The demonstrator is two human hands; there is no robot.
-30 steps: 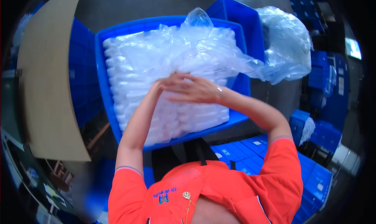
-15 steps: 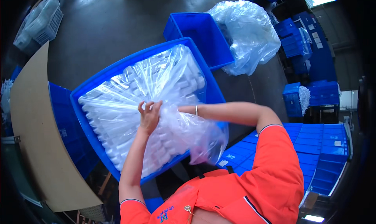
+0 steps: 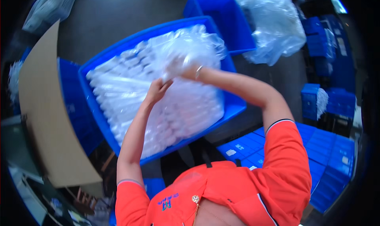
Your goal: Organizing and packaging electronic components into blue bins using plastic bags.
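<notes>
Head view: the left hand [image 3: 157, 90] pinches the clear bag [image 3: 158, 91] that lines the big crate [image 3: 233, 103], its grip closed on a fold of film near the middle of the load. The right hand [image 3: 186, 68] lies further up, partly veiled by bunched film, its grip also closed on the bag; a thin bracelet [image 3: 198, 71] shows at the wrist. The bag covers rows of clear tubes [image 3: 130, 99] packed side by side and filling the crate.

Against the picture 0.5 s ago, both hands have moved up and apart: then they met low at the crate's near side, with a loose balloon of film hanging over the near right corner. That balloon is gone from there; the slack film is now gathered at the far right of the crate, above the right hand. The crate also sits more level in the picture.

Behind it stand a second crate [image 3: 221, 12] and a puffed plastic bag [image 3: 277, 24]. A cardboard sheet [image 3: 43, 107] leans at the left.
</notes>
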